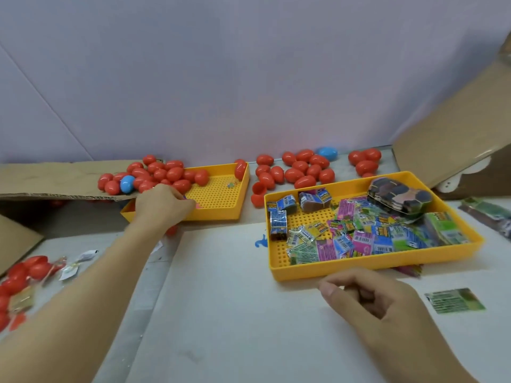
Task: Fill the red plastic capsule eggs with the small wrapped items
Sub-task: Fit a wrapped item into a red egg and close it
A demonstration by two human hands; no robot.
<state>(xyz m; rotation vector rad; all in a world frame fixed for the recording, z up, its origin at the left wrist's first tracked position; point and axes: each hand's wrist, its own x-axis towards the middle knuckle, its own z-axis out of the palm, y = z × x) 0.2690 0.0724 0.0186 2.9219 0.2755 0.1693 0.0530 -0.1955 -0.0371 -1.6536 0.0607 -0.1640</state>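
Red capsule eggs (166,172) are heaped over the back left corner of a yellow perforated tray (221,214). More red eggs (298,167) lie on the table behind a second yellow tray (331,269), which holds several small wrapped items (345,239). My left hand (163,205) reaches into the left tray with its fingers curled; a bit of pink wrapper (197,205) shows at the fingertips and the rest is hidden. My right hand (373,297) rests on the table just in front of the right tray, fingers curled, thumb against the index finger, nothing visible in it.
Open red egg halves (258,189) sit between the trays. A dark bundle (398,197) lies in the right tray's back corner. Cardboard (55,183) lies at left, a cardboard box (456,139) at right. A green packet (455,299) and more eggs (25,272) are on the table.
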